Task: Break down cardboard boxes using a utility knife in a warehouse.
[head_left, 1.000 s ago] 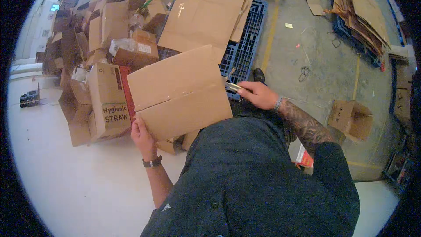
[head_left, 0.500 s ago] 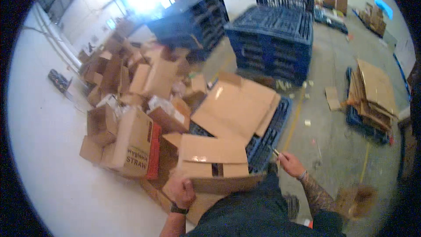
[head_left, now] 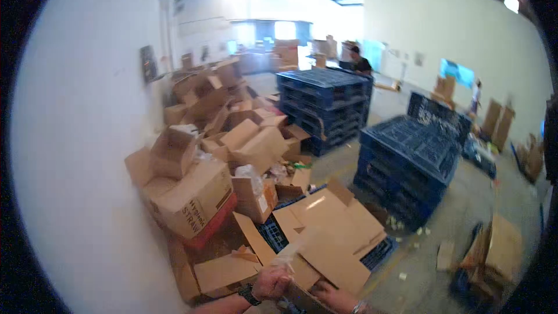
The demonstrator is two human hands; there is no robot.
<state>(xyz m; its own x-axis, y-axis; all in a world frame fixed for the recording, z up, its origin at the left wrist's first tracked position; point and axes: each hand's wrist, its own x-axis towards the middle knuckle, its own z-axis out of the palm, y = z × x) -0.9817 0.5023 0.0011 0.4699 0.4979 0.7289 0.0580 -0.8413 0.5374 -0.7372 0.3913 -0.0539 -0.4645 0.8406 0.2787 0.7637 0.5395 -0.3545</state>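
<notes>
Brown flattened cardboard box (head_left: pixel 325 256) lies at the lower edge over a blue pallet (head_left: pixel 273 234) on the floor; the left hand (head_left: pixel 271 282) grips its near flap with closed fingers. The right hand (head_left: pixel 334 299) sits just beside, its fingers hidden under cardboard, so I cannot tell their state. A heap of opened cartons (head_left: pixel 197 192) leans against the white wall (head_left: pixel 87 139), and stacked blue pallets (head_left: pixel 415 166) stand well apart to the right

The cardboard (head_left: pixel 331 227) was plain tan. The pallets (head_left: pixel 415 157) were dark blue. One box (head_left: pixel 195 200) had a red base. The wall (head_left: pixel 75 139) was white, the floor (head_left: pixel 459 215) grey.
</notes>
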